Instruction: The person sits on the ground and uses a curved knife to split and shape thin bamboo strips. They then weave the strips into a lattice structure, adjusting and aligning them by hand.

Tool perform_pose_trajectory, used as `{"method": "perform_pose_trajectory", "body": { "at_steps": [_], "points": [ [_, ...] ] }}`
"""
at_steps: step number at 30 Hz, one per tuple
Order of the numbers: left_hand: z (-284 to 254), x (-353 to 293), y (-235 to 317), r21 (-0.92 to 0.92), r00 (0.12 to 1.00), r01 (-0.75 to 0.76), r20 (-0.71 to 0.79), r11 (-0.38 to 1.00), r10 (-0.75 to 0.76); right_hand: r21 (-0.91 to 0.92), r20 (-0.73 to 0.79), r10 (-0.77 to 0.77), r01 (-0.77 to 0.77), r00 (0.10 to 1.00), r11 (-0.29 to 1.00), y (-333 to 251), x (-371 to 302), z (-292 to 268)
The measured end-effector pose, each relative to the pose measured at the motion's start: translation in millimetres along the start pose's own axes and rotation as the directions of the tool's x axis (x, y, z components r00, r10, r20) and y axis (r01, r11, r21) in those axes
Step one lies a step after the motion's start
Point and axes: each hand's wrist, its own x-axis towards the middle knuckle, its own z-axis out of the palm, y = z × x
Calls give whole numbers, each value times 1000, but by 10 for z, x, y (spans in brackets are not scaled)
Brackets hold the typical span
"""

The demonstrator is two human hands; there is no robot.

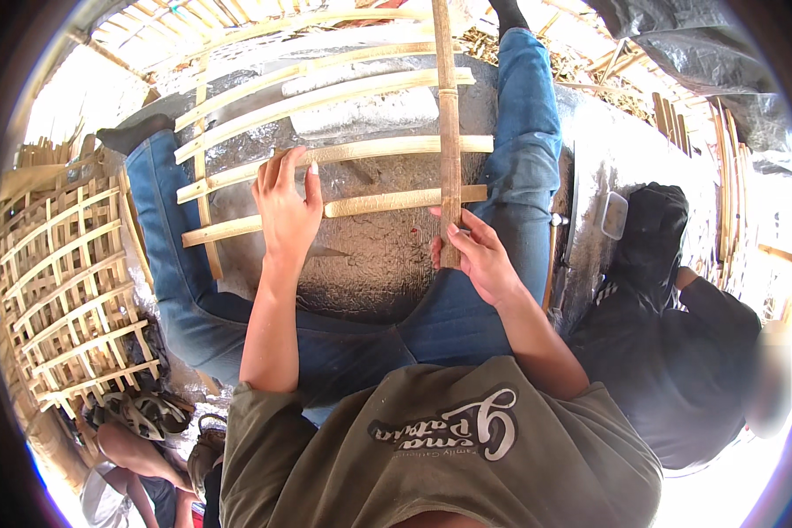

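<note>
Between my outstretched legs lies a lattice of pale bamboo slats, several running crosswise over a thin upright strip at its left. A darker, wider bamboo strip stands across the slats' right ends. My right hand grips this strip near its lower end, thumb in front and fingers partly hidden behind it. My left hand is over the left part of the two nearest slats, its fingers bent and the thumb apart. It appears to hold nothing; whether its fingertips touch the slat is hard to tell.
A dark, shiny ground sheet lies under the lattice. Finished-looking bamboo lattices are stacked at the left. A person in black sits close at the right, near a clear plastic container. Another person's legs show at lower left.
</note>
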Motion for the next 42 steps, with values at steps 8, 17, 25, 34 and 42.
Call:
{"method": "perform_pose_trajectory", "body": {
  "at_steps": [8, 17, 25, 34, 42],
  "points": [
    [-101, 71, 1, 33, 998, 61, 13, 998, -61, 24, -26, 26, -25, 999, 999, -45, 49, 14],
    [-2222, -214, -1652, 548, 704, 697, -647, 462, -293, -26, 14, -7, 8, 1000, 1000, -39, 46, -2],
    [-1835, -784, -1947, 515, 596, 673, 46, 530, -802, -102, 2, 10, -10, 1000, 995, -7, -6, 38],
    [-1797, -750, -1851, 474, 792, 550, -37, 687, -609, -33, 77, -22, 25, 997, 999, -81, -206, 148],
    [-990, -185, -153, 311, 988, -60, 155, 948, 12, 50, 0, -295, 294, 956, 954, -338, -532, 263]
  ]
}}
